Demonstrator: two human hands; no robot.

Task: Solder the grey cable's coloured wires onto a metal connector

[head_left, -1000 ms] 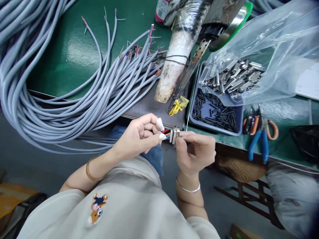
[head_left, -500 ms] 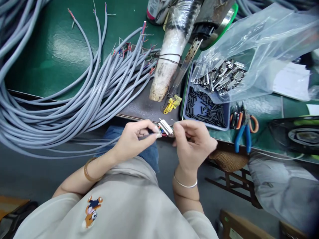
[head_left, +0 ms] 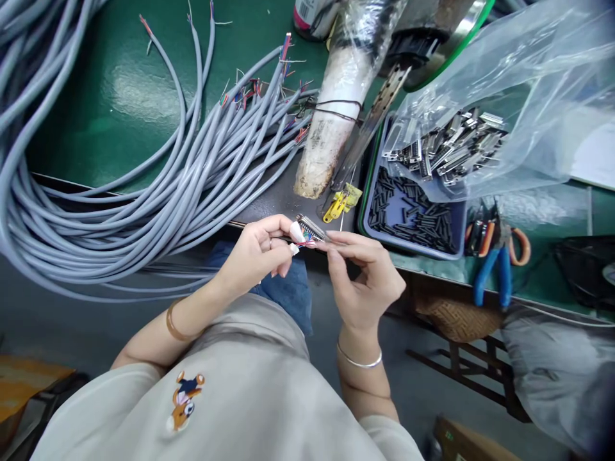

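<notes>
My left hand (head_left: 259, 251) is closed at the end of a grey cable, its white-covered thumb and index tips beside bared coloured wires (head_left: 307, 242). Most of this cable is hidden by the hand. Just above the wires is a metal D-sub connector (head_left: 311, 226), tilted, with its row of contacts showing. The left index tip meets its left end. My right hand (head_left: 361, 266) pinches the connector's right end between thumb and fingers. Whether any wire is joined to a contact cannot be made out.
Many grey cables (head_left: 192, 192) with bared ends lie at left. A wrapped white tube (head_left: 331, 118) and yellow clip (head_left: 340, 203) are ahead. Right: a blue bin (head_left: 408, 245) of black sleeves, a plastic bag (head_left: 533, 83) over metal connectors (head_left: 456, 144), blue-handled pliers (head_left: 494, 269).
The connector has turned so its contact row shows, and it now sits closer to my left fingertips. My right fingers have stretched out along it. The whole view has shifted slightly.
</notes>
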